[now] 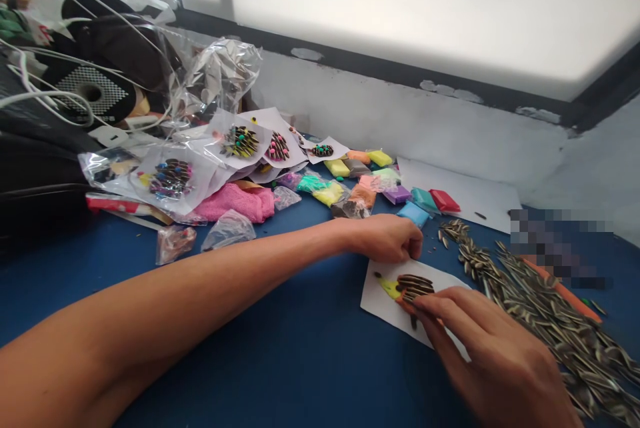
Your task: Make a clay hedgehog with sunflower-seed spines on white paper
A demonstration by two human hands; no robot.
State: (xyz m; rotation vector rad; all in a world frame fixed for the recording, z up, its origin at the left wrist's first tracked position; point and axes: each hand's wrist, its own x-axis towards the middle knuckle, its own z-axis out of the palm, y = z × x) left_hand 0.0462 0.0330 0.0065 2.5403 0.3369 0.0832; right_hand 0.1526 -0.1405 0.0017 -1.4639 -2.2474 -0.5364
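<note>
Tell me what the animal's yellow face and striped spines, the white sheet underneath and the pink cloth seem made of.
Yellow face: probably modelling clay, smooth and matte, with rounded edges.
Striped spines: apparently smooth sunflower seeds, dark with pale stripes like the loose seeds.
White sheet: likely matte paper or thin card, flat with crisp edges.
Pink cloth: perhaps terry towelling, given its fuzzy surface.

Bright window (400, 8) backlight, pic softish
</note>
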